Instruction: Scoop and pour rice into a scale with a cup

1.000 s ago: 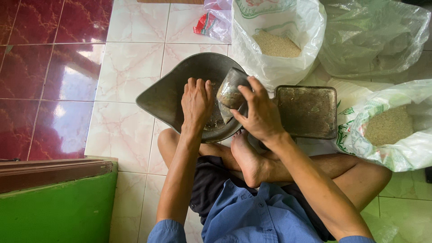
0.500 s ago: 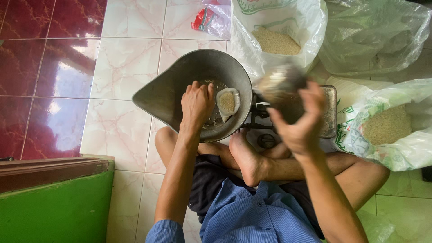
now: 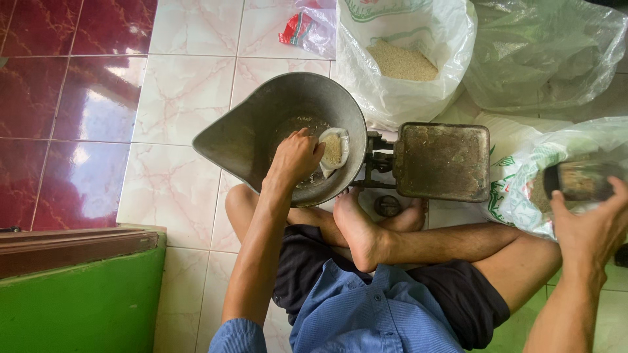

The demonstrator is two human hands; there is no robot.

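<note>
Sitting cross-legged on the pale marbled floor tiles (image 3: 183, 98), I keep my left hand (image 3: 296, 157) inside the dented grey metal scale pan (image 3: 261, 124), its fingers closed on the edge of a small clear plastic bag of pale grain (image 3: 333, 149) that rests in the pan's bottom. My right hand (image 3: 592, 225) is off at the far right, wrapped around a blurred metal scoop (image 3: 579, 180) over the open white plastic sack (image 3: 523, 176) beside my knee. Between them stands the flat rusty square weighing plate (image 3: 443, 160) of the balance scale. Beyond the pan, another white sack of grain (image 3: 402, 62) stands open.
</note>
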